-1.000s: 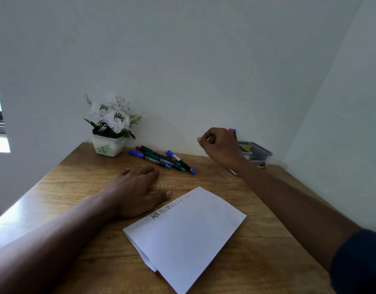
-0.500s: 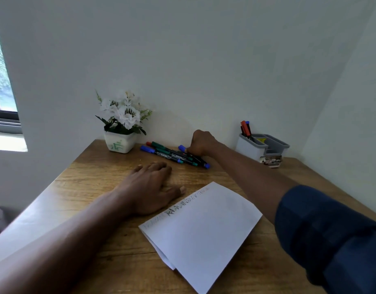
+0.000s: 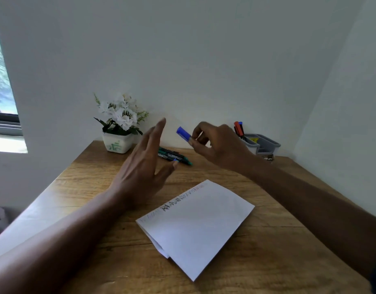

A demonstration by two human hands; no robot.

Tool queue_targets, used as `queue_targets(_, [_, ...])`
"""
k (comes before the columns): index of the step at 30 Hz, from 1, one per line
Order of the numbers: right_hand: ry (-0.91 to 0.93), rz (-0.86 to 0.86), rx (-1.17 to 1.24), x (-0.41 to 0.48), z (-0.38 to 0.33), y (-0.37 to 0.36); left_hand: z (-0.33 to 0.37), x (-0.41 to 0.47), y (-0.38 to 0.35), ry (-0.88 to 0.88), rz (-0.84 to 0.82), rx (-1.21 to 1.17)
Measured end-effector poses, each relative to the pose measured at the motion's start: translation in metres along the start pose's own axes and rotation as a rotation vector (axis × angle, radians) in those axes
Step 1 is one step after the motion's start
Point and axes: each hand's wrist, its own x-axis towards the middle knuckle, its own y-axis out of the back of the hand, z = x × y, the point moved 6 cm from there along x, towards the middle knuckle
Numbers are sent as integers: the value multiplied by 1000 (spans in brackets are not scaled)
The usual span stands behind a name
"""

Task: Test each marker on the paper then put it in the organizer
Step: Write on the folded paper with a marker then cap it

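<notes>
Blue-capped marker [image 3: 183, 134] pinched in the curled fingers of the right hand [image 3: 216, 145], above the table [image 3: 274, 264], apparently untested. Left hand [image 3: 144, 166] raised, fingers straight and spread. Paper [image 3: 199, 225] bears scribbles. Two markers [image 3: 239, 128] (at least) stand in the organizer [image 3: 263, 144]; loose markers [image 3: 174, 155] await.

One paper [image 3: 199, 223], one organizer [image 3: 265, 145] with two markers [image 3: 239, 129] standing in it, one held marker [image 3: 183, 134], at least two loose markers [image 3: 172, 154] lying far back, one flowerpot [image 3: 118, 144].
</notes>
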Motion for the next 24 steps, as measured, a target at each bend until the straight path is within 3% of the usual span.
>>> queue_targets(4, [103,-65,-81,-46,-15,0,23,-2,1,-183,-2,40])
queue_targets(8, [103,-46,16,-76,-12,-7,33,-9,-5,-229,-18,-1])
queue_targets(14, [81,-27,49,-96,-11,-18,33,-9,-14,-143,-77,-108])
queue_targets(24, [187,50,-141,-99,-24,-17,28,-8,-26,0,-248,-358])
